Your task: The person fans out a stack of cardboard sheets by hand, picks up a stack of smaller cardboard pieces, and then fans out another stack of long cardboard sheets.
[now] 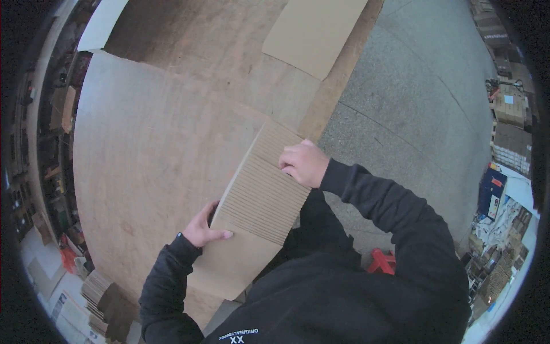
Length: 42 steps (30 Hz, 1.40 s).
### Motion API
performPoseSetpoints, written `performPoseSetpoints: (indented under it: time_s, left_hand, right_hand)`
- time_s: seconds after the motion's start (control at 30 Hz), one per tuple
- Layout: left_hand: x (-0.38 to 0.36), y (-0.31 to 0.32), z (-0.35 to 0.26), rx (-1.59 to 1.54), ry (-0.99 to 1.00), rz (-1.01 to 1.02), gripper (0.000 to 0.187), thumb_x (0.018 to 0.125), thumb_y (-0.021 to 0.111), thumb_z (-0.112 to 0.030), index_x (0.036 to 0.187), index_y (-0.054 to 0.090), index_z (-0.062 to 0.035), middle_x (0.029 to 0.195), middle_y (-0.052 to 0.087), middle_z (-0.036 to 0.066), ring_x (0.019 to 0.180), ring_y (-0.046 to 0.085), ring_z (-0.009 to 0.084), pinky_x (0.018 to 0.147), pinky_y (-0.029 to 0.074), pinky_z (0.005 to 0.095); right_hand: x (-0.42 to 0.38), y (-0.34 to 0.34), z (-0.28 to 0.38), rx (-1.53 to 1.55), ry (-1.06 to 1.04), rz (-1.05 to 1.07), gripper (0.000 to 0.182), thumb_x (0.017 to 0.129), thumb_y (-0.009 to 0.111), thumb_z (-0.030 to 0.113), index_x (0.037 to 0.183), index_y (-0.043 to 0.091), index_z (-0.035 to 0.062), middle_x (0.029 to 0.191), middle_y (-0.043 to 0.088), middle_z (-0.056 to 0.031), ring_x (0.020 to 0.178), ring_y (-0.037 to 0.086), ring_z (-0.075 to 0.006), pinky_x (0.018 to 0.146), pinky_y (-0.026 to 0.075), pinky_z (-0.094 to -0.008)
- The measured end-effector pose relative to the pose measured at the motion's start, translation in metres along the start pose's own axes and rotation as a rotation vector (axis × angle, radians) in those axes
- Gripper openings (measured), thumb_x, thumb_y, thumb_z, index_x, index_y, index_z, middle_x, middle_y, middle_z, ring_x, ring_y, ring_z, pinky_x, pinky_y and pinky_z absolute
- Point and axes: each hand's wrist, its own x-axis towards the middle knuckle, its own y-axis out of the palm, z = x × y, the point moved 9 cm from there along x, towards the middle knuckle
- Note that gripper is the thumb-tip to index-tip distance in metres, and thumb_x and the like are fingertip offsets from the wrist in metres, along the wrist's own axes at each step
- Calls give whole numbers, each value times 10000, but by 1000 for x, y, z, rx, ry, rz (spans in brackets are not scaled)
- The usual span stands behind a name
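Observation:
A stack of cardboard sheets [263, 195], its upper edges fanned out in narrow steps, lies slanted at the near edge of the wooden table [143, 143]. My left hand [204, 227] grips the stack's left edge, thumb on top of the smooth lower part and fingers down at the side. On the stepped part, near the right edge, rests my right hand [303, 163] with its fingers curled in; whether it pinches a sheet edge is hidden.
Another flat cardboard piece [312, 34] lies at the table's far right edge. A white sheet or panel [102, 24] stands at the far left. Beyond the table is concrete floor, with a red object [382, 261] beside my body. Stacked cardboard [106, 298] sits at lower left.

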Motion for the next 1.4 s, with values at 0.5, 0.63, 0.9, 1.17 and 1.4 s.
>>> performPoseSetpoints:
  time_s: [0.5,0.63,0.9,1.17,1.4]
  left_hand:
    - [1,0,4,-12,7,3,1000,654,912,-444,1401,413,-4,1312,557,161,1179,549,284,1049,450,410]
    - [1,1,0,-13,-1,0,991,649,913,-441,1391,419,-8,1311,558,161,1181,550,287,1044,452,416]
    - [2,-2,6,27,-26,5,1018,654,894,-492,1415,406,-23,1324,549,148,1191,532,275,1054,432,416]
    - [-1,-2,4,31,-36,-13,1016,647,889,-502,1405,411,-24,1324,554,167,1188,546,301,1034,461,440]
    - [-1,1,7,-42,-44,-20,1034,633,899,-503,1398,403,-15,1322,550,171,1185,553,308,1025,475,446]
  right_hand:
    - [3,0,-4,92,83,89,49,885,612,212,848,622,181,849,614,15,861,604,-220,821,378,-411]
    - [2,-2,-1,46,63,65,59,882,626,203,828,633,183,826,607,22,836,607,-214,791,383,-404]
    - [7,-3,4,-24,75,103,105,899,598,189,829,655,135,844,639,-10,828,622,-238,769,436,-415]
    - [11,3,12,-189,15,232,99,936,544,176,884,601,115,881,646,-40,808,619,-270,780,422,-432]
    - [0,-1,25,-270,-247,172,132,939,555,196,859,575,93,817,616,-84,729,580,-273,687,404,-418]
